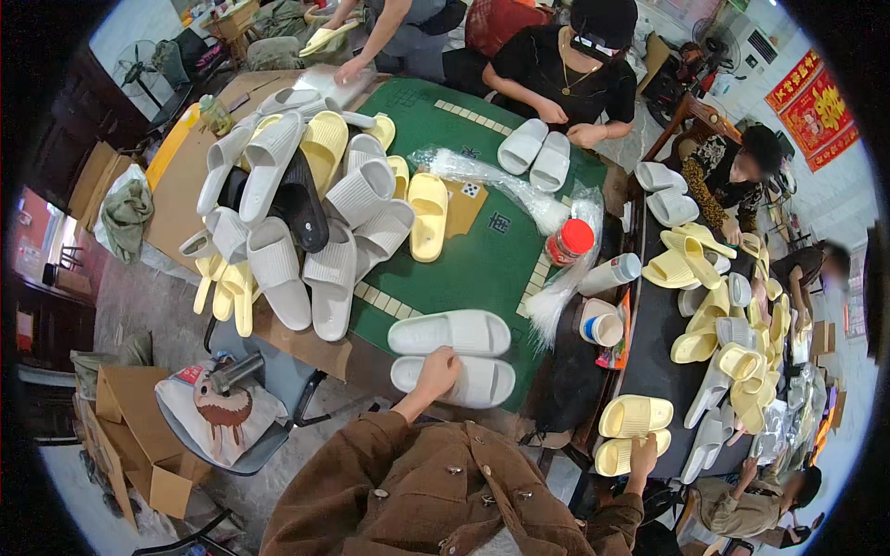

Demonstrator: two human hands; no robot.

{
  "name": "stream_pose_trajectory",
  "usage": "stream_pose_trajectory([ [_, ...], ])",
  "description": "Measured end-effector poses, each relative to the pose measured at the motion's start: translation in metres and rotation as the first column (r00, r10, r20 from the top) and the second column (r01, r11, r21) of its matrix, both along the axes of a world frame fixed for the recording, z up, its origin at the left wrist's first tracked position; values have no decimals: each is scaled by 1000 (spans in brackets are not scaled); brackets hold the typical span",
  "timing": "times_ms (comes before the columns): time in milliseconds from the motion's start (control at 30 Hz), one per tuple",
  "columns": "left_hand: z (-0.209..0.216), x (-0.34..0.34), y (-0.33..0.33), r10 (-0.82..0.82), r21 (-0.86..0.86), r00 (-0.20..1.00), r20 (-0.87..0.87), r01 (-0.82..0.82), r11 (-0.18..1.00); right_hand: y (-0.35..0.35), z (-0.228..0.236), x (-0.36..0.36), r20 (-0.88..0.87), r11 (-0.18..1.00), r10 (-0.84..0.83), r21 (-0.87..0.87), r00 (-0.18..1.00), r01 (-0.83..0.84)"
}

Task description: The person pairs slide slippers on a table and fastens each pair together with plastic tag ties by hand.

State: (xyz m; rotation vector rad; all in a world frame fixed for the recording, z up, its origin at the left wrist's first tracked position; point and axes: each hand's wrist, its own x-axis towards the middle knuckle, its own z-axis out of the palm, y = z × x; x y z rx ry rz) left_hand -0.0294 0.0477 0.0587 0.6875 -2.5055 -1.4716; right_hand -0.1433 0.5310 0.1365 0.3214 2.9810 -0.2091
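Note:
In front of me, a pair of pale grey slides lies side by side on the green table, soles down. My left hand (438, 372) is closed on the nearer grey slide (484, 382), its fingers at the inner edge facing the farther grey slide (454, 332). To my right, my right hand (643, 452) is closed on the nearer slide (616, 458) of a yellow pair at the corner of a dark table. The other yellow slide (636, 416) lies just beyond it. My right fingers are partly hidden.
A big heap of grey, yellow and black slides (303, 199) covers the left of the green table (408, 320). Clear plastic bags (496, 183), a red-lidded jar (568, 243) and a white bottle (609, 275) stand rightward. Several people work around, and more slides (732, 343) cover the dark table.

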Motion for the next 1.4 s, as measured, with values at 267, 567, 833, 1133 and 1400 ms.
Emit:
stream_pose_trajectory([
  [267,31,-10,0,-101,59,988,118,94,994,5,-7,2,-31,1000,3,-20,1000,-3],
  [567,1,2,1,-211,-311,976,-55,184,932,6,-10,0,-15,1000,9,14,1000,-9],
  [833,-5,7,13,-171,-137,963,208,201,970,4,-8,1,-4,999,-29,14,1000,29],
  [1133,35,-74,-19,-320,-236,931,175,355,904,4,-9,3,-5,999,-39,33,999,39],
  [1400,139,-230,-181,-119,-666,980,158,194,720,2,-10,-1,18,998,-59,1,998,59],
])
